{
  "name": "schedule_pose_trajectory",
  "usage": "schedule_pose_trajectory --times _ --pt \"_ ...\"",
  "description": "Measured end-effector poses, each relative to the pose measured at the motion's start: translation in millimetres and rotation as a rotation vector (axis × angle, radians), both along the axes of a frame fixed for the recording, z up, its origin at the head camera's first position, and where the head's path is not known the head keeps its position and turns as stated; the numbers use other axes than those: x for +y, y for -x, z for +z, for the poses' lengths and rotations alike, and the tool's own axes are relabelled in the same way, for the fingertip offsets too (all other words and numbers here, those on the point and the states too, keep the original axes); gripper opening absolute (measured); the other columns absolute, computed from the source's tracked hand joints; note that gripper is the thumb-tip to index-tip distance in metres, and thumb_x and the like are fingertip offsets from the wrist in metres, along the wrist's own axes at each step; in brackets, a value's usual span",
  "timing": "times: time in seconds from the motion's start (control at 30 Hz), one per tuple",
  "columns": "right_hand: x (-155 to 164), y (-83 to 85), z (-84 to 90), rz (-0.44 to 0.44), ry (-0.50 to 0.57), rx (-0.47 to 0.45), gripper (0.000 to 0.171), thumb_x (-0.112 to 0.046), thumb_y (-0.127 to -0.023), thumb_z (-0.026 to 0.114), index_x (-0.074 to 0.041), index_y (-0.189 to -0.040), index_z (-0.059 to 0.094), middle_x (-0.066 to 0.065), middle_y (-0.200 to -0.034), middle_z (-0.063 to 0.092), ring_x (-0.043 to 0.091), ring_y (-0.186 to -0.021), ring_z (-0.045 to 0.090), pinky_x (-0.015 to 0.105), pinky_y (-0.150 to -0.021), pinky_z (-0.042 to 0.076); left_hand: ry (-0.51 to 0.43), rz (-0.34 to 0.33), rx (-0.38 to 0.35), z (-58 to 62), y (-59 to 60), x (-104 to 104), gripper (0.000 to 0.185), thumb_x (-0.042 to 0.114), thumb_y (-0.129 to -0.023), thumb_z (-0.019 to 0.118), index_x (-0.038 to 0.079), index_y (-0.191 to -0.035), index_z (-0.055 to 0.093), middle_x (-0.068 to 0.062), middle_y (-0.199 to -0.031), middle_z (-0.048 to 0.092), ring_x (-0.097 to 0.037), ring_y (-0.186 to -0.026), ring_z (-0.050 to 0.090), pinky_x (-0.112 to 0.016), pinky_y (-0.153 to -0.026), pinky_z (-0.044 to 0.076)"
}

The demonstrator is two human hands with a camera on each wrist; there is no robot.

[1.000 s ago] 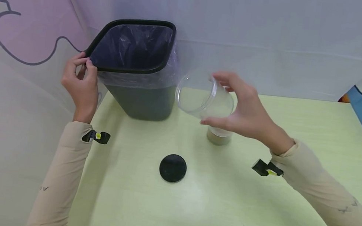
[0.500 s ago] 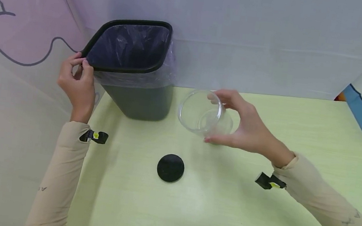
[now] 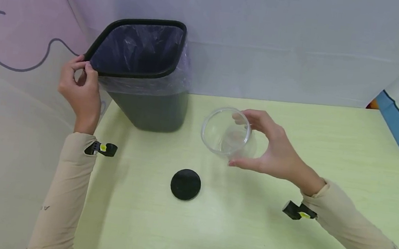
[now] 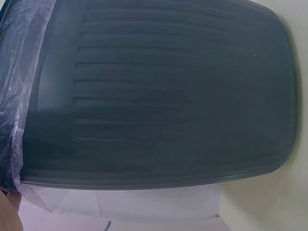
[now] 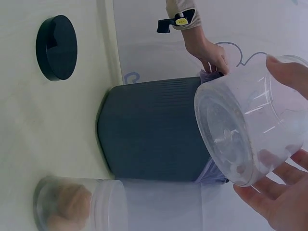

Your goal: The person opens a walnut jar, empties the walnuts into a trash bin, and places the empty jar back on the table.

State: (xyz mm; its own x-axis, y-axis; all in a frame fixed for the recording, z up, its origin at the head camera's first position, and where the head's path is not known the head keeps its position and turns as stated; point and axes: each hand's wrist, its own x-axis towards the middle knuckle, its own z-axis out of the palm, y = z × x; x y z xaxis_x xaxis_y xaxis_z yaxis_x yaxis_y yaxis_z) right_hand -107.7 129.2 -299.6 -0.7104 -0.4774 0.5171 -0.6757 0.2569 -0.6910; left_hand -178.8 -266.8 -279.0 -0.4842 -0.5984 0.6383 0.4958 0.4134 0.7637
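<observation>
Just above the table (image 3: 282,240), a clear plastic jar (image 3: 226,132) is held tilted in the right hand (image 3: 273,153), thumb and fingers curled round its wall. It looks light, stiff and smooth, so it is best taken round the sides; only faint residue shows inside. The rim of the lined bin (image 3: 142,73) is pinched by the left hand (image 3: 80,86); nothing can be made out in it. A black lid (image 3: 185,184) lies nearby. Brownish stuff fills a second jar (image 5: 77,204).
</observation>
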Motion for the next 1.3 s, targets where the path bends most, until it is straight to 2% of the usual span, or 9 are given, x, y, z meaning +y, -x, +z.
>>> schedule_pose_trajectory --times 0.23,0.4,0.57,0.77,0.9,1.03,1.23,1.3 --pt "2.4 -5.3 -15.7 0.002 0.015 -0.054 0.096 -0.014 -0.049 0.095 -0.005 -0.131 0.045 0.002 -0.124 0.057 0.015 -0.110 0.055 0.031 -0.097 0.043 -0.003 0.000 -0.005 1.0 -0.2 0.6 0.010 0.004 -0.086 0.058 0.006 -0.080 0.065 -0.014 -0.108 0.063 -0.021 -0.106 0.057 -0.027 -0.089 0.050" --pt "-3.3 -18.9 -9.4 0.010 0.012 -0.081 0.090 -0.006 -0.051 0.092 0.003 -0.127 0.045 0.010 -0.123 0.057 0.016 -0.109 0.055 0.034 -0.097 0.043 -0.004 -0.002 -0.003 0.4 -1.0 1.3 0.011 0.004 -0.086 0.058 0.009 -0.080 0.065 -0.014 -0.108 0.063 -0.022 -0.107 0.057 -0.027 -0.089 0.049" --pt "-5.5 -28.7 -1.5 0.014 0.011 -0.116 0.085 0.000 -0.052 0.090 0.008 -0.124 0.044 0.016 -0.123 0.056 0.018 -0.110 0.055 0.042 -0.096 0.044 -0.009 -0.014 0.008 -0.3 -2.0 1.3 0.012 0.003 -0.086 0.058 0.011 -0.079 0.065 -0.015 -0.109 0.062 -0.022 -0.108 0.056 -0.027 -0.088 0.050" --pt "-2.7 -31.9 -7.0 0.007 0.012 -0.159 0.087 0.001 -0.052 0.091 0.007 -0.124 0.043 0.018 -0.123 0.056 0.032 -0.110 0.056 0.045 -0.096 0.043 -0.005 -0.016 0.009 -1.0 -3.2 1.2 0.011 0.003 -0.086 0.058 0.008 -0.079 0.065 -0.015 -0.109 0.062 -0.021 -0.108 0.056 -0.028 -0.087 0.050" --pt "-0.3 -33.6 -13.2 0.006 0.005 -0.173 0.089 -0.001 -0.052 0.091 0.006 -0.127 0.044 0.017 -0.123 0.056 0.031 -0.111 0.055 0.045 -0.095 0.043 0.001 -0.013 0.010 -1.0 -3.7 1.9 0.011 0.003 -0.086 0.057 0.008 -0.080 0.065 -0.015 -0.109 0.062 -0.021 -0.108 0.056 -0.028 -0.087 0.050" --pt "2.9 -34.5 -22.7 0.005 -0.002 -0.192 0.093 -0.005 -0.052 0.092 0.000 -0.133 0.045 0.014 -0.125 0.056 0.028 -0.112 0.054 0.042 -0.096 0.044 0.014 -0.007 0.005 -1.5 -4.4 2.5 0.010 0.003 -0.087 0.057 0.008 -0.081 0.065 -0.015 -0.109 0.062 -0.021 -0.108 0.057 -0.027 -0.086 0.051" --pt "11.5 -29.6 -54.5 0.016 -0.022 -0.214 0.098 -0.015 -0.055 0.093 -0.012 -0.139 0.043 0.006 -0.131 0.053 0.020 -0.116 0.052 0.043 -0.096 0.044 0.032 -0.006 -0.013 -2.6 -4.8 3.3 0.011 0.005 -0.088 0.057 0.010 -0.082 0.065 -0.014 -0.111 0.062 -0.019 -0.109 0.056 -0.026 -0.084 0.051" --pt "14.1 -29.1 -64.3 0.022 -0.037 -0.226 0.098 -0.020 -0.056 0.093 -0.016 -0.140 0.041 0.003 -0.132 0.052 0.018 -0.117 0.051 0.044 -0.096 0.044 0.039 -0.002 -0.018 -2.6 -4.8 3.8 0.009 0.005 -0.088 0.057 0.005 -0.084 0.065 -0.013 -0.111 0.063 -0.018 -0.109 0.056 -0.025 -0.084 0.051"
